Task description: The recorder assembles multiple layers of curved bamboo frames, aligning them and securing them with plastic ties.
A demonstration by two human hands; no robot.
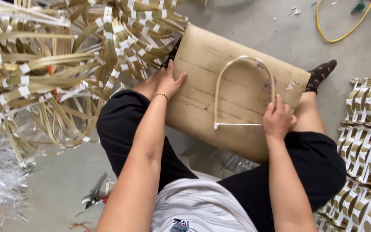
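Concrete floor (258,25) underfoot, a wooden board (202,86) across the lap. On it lies a bent bamboo strip (218,88) — light, springy, likely to snap open. Right hand (278,120) pinches its right leg; left hand (168,81) lies spread, steadying the board.

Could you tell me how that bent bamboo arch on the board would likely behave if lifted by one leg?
The bent strip looks thin, so probably light. A tie spans its ends, suggesting springiness. The right hand grips one leg.
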